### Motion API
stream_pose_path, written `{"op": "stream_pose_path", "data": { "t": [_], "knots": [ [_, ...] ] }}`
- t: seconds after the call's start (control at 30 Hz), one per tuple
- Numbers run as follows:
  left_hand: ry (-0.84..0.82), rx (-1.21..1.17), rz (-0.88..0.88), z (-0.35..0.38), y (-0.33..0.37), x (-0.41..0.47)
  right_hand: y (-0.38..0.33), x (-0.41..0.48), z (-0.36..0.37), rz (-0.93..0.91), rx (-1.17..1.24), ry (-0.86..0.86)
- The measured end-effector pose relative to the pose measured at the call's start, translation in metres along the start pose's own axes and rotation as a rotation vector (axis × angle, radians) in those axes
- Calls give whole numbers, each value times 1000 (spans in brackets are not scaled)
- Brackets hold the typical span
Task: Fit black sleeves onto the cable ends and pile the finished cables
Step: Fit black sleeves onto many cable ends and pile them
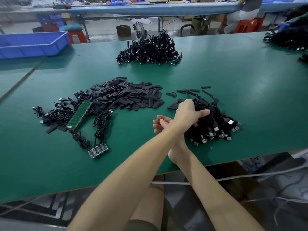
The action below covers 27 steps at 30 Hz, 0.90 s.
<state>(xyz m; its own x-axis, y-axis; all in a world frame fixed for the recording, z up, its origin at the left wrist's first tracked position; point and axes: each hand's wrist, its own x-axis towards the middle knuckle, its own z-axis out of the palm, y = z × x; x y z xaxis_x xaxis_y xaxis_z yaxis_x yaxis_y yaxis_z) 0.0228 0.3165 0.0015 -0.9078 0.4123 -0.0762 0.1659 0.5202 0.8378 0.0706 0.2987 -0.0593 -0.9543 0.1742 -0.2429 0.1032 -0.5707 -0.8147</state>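
A heap of flat black sleeves [126,95] lies in the middle of the green table [233,77]. To its left sprawl loose black cables [58,112] with a green circuit-board strip [80,114] across them. My arms are crossed. My left hand [188,111] reaches over to the right-hand pile of cables [215,127]; its thumb lies across the top and its fingers curl down into the cables. My right hand [160,124] sits under the left forearm, fingers loosely curled, holding nothing that I can see.
Another big pile of black cables [148,49] sits at the far middle of the table. A blue bin [31,44] stands at the far left. Further cable heaps [288,39] lie at the far right. A small board cluster [98,150] lies near the front edge.
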Motion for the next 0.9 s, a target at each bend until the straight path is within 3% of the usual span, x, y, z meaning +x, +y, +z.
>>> {"op": "stream_pose_path", "data": {
  "t": [0.23,0.33,0.47,0.57,0.67,0.77,0.9],
  "knots": [
    [25,-19,-25,-2,-2,-12,-1,-10,-4,-22,5,-50],
    [140,-93,55,-27,-5,-27,-4,-11,-2,-45,-19,-60],
    [316,153,174,-91,-26,-55,-4,-10,3,-55,-1,-38],
    [200,649,-52,-141,-55,-80,-2,-10,2,-63,-37,-43],
    [-71,960,-327,-179,-86,-108,0,-11,0,-85,-73,-70],
    [-331,1049,-412,-199,-111,-129,1,-11,-1,-97,-74,-79],
    [-343,961,-281,-212,-128,-139,2,-12,-1,-107,-88,-89]
  ]
}}
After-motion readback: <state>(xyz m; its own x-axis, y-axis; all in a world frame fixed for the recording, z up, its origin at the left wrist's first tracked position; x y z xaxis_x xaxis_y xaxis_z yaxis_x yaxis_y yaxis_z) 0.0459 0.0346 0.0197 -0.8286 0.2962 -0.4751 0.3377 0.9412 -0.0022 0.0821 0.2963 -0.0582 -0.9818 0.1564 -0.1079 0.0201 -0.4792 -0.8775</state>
